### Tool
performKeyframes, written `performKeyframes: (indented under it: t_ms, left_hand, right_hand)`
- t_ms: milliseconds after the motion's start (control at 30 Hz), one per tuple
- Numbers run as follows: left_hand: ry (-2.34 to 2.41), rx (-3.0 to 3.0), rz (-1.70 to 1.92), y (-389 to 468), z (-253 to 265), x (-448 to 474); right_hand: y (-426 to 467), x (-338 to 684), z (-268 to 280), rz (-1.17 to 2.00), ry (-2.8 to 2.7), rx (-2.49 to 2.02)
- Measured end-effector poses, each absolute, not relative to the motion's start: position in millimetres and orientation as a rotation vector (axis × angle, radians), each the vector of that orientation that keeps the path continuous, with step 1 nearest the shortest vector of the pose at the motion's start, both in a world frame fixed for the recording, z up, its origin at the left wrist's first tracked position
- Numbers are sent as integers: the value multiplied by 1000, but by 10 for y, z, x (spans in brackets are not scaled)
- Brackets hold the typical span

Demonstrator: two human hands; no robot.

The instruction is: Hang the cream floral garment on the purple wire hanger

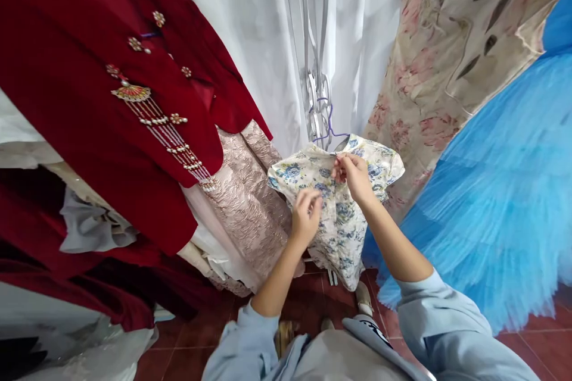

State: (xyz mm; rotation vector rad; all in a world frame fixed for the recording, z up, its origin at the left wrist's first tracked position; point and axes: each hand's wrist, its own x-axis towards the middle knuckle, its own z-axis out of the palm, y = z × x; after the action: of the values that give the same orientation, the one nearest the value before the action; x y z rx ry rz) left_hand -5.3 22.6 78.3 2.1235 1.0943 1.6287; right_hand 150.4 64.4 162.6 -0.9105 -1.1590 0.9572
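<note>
A short-sleeved floral dress (346,212), cream with blue flowers, hangs in front of me on a purple wire hanger (331,122). At the middle of its neckline, my right hand (353,174) is closed, thumb and fingers pinching the cloth by the front opening. Lower and to the left, my left hand (306,217) hovers before the dress front with loosely curled fingers, slightly apart. Nothing shows in the left hand. Whether its fingertips brush the cloth is hard to tell.
A dark red jacket (179,101) with beaded trim hangs at left above a pink textured skirt (250,208). To the right are a beige floral gown (415,83) and a blue tulle skirt (482,190). White curtains (250,18) and several white hangers (318,101) stand behind; the floor (187,363) is red tile.
</note>
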Motion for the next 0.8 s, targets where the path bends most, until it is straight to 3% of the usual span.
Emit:
performKeyframes:
  t_ms: [67, 167, 367, 567, 800]
  left_hand:
    - [1012, 2256, 1677, 460, 1266, -53]
    - [930, 2552, 1431, 759, 1793, 23]
    - [1079, 2836, 1166, 966, 1976, 134]
    - [1007, 2817, 1300, 969, 1997, 92]
    - [1254, 2409, 1787, 1163, 2295, -571]
  right_hand:
    - [620, 1537, 1612, 894, -1214, -912]
    - [655, 1576, 1611, 824, -1276, -908]
    - [819, 1549, 1353, 798, -1303, -891]
    - [912, 1461, 1132, 854, -1334, -898]
    - [663, 1329, 670, 999, -1550, -1052]
